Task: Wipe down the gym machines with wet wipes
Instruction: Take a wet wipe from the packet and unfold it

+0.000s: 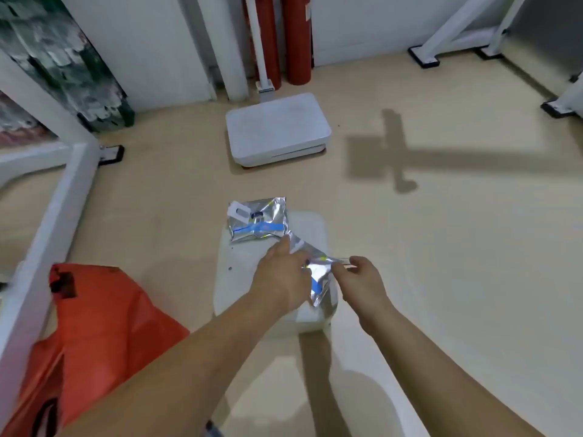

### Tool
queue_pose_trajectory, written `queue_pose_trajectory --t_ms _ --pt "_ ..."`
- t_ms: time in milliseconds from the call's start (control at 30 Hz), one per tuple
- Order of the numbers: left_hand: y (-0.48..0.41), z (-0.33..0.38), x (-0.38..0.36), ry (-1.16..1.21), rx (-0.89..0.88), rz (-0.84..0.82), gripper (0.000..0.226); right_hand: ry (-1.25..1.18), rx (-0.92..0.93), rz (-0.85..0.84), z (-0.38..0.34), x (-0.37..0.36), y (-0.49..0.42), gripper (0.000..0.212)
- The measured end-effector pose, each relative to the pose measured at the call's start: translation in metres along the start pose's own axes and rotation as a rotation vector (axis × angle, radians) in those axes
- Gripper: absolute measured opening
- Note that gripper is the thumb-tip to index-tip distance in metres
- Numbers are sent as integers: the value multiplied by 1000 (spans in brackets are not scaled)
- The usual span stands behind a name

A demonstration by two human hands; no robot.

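Both forearms [189, 357] reach forward from the bottom edge, and the task is, as I judge, only at its beginning. Far to the left of the left hand [280, 275] runs a white machine frame [47, 216], and nearer on that same side lies an orange bag [104, 316]. Under both hands is a white pad [239, 279], and well beyond them a white scale [274, 130] stands on the floor. Just beyond the left hand, on the far end of the pad, lies a second foil pouch [257, 220]. Between the two hands is the foil packet [318, 272], probably the wet wipes, held a little above the pad. The left hand grips its body with curled fingers, and the right hand [362, 279] pinches its edge, as if to tear or peel it open. No wipe is out of the packet as far as I can see, and nothing shows a machine being wiped, so the opening, the taking of a wipe and all the wiping are left to do
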State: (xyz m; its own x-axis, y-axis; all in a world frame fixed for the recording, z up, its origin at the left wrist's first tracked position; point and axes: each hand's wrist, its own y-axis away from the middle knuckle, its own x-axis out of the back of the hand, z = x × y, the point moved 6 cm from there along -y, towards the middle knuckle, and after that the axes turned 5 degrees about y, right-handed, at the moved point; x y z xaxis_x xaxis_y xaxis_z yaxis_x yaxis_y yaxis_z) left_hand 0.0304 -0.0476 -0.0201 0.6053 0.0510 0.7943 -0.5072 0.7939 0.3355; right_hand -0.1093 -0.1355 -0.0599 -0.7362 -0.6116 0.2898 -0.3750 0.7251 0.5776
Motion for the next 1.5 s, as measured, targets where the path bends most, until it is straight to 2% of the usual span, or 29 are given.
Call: queue_pose_trajectory --t_ms 133,300,400,467,567,633,700,867,1033,1133,1400,1500 --pt "-18 -17 -14 -77 36 26 34 -53 -49 -68 15 -18 -24 51" --pt "-14 -28 -12 71 -11 163 28 -132 28 38 10 -23 -31 38" --pt "-15 -32 -1 145 -35 267 16 -153 46 18 3 -31 -30 44" --pt "-16 -33 2 201 -24 296 13 -210 6 -64 1 -36 -30 47" --pt "-16 -34 0 207 -11 282 9 -395 -111 -233 5 -49 -27 40" --pt "-16 -36 -5 166 -14 262 7 -454 -125 -264 11 -53 -28 25" --pt "-16 -37 -9 105 -3 226 13 -487 -112 -278 16 -56 -30 21" --pt "-19 -33 -11 -15 19 216 24 -476 -70 -345 21 -56 -32 30" --pt "-28 -40 -14 167 151 227 7 -476 -35 -386 24 -55 -33 36" --pt "-30 -46 -20 251 176 233 16 -481 -37 -371 26 -55 -33 35" --pt "-31 -37 -29 -3 160 162 15 -459 -20 -381 24 -54 -32 33" --pt "-30 -39 -28 50 160 133 10 -482 -15 -388 21 -53 -31 34"
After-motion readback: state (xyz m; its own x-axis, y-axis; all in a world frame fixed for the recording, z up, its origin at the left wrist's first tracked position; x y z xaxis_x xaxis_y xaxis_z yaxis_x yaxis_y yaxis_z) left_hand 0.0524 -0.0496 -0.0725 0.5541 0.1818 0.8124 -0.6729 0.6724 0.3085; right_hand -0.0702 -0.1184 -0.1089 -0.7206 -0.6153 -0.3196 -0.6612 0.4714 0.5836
